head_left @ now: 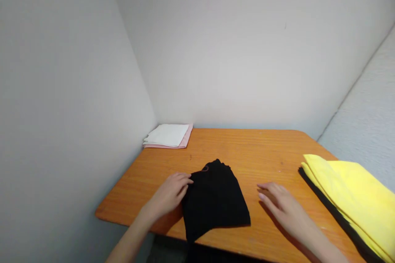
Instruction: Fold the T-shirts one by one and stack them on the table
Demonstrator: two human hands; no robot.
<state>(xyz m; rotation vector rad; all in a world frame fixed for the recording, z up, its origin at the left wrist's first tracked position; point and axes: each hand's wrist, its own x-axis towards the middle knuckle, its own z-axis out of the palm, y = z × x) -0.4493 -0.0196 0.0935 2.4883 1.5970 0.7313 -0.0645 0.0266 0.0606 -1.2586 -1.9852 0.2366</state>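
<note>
A folded black garment [216, 197] lies on the orange wooden table [265, 148], its lower end hanging over the near edge. My left hand [171, 195] rests at the garment's left edge, fingers bent and touching the cloth. My right hand [280, 203] hovers flat over the bare table to the right of the garment, fingers stretched out and holding nothing.
A folded white cloth on a pink one [168, 136] sits in the far left corner by the wall. A stack of yellow fabric over black fabric [348, 197] lies at the right edge. White walls close in behind and at the left.
</note>
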